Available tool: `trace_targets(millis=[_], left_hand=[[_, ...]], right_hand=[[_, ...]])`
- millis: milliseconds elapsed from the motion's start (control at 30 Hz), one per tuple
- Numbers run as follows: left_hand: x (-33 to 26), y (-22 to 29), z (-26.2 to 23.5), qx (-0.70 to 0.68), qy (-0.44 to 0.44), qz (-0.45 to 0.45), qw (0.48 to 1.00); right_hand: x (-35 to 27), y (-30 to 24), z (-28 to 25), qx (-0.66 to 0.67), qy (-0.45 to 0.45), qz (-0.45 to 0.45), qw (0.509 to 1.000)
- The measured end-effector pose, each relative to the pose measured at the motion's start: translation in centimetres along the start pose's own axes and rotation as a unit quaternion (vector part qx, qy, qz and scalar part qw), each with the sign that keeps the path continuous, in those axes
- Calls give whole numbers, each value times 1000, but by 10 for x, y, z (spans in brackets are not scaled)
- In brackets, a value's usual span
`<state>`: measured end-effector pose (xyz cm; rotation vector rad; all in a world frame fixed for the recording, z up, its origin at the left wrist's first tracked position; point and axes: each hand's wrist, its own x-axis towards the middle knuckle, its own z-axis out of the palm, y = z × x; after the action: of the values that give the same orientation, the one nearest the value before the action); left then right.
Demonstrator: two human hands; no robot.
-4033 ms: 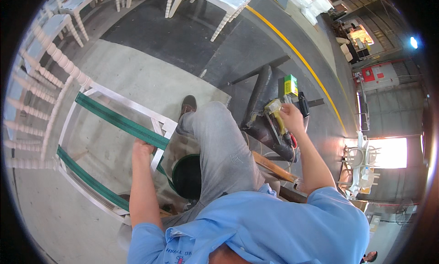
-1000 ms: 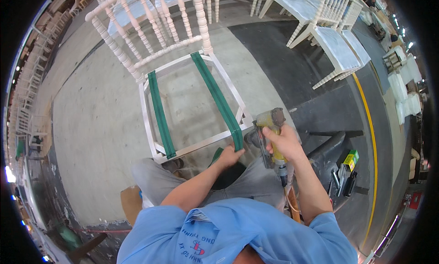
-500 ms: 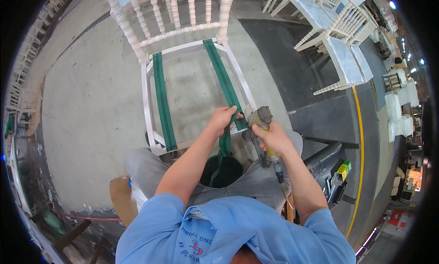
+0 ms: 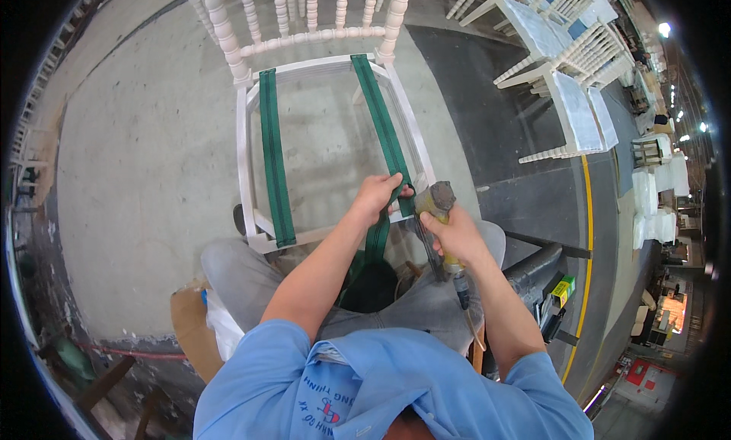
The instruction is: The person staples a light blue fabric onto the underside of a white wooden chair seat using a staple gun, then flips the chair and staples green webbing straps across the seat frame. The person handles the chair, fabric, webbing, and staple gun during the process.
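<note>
A white chair frame (image 4: 245, 162) with a turned-spindle back stands in front of me, its seat open. Two dark green webbing straps run from its back rail to its front rail: a left strap (image 4: 274, 154) and a right strap (image 4: 378, 120). At the front right corner my left hand (image 4: 378, 198) is closed on the right strap, whose loose tail (image 4: 376, 242) hangs between my knees toward a dark round shape (image 4: 369, 286). My right hand (image 4: 459, 236) grips a yellow pneumatic staple gun (image 4: 437, 201), held just right of that corner with a hose at its base.
More white spindle-back chairs (image 4: 576, 112) with pale covered seats stand at the upper right. Beside my right knee is a dark support (image 4: 537, 271) carrying tools and a green-yellow box (image 4: 563, 290). A brown cardboard piece (image 4: 190, 329) lies by my left thigh.
The whole view has shifted slightly, with the chair back sitting a little higher and further right. Both hands keep their holds, with the staple gun still beside the front right corner.
</note>
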<state>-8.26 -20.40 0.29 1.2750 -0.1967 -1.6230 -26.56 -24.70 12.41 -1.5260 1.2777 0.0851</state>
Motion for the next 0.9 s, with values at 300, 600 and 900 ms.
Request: trace_targets(millis=[300, 600, 900], left_hand=[[2, -2, -10, -31, -28, -24, 999], [-21, 3, -10, 124, -72, 28, 989], [-42, -11, 31, 362, -46, 97, 926]], right_hand=[[-5, -6, 13, 8, -31, -6, 999], [-53, -7, -40, 166, 13, -47, 985], [-212, 106, -204, 158, 257, -6, 953]])
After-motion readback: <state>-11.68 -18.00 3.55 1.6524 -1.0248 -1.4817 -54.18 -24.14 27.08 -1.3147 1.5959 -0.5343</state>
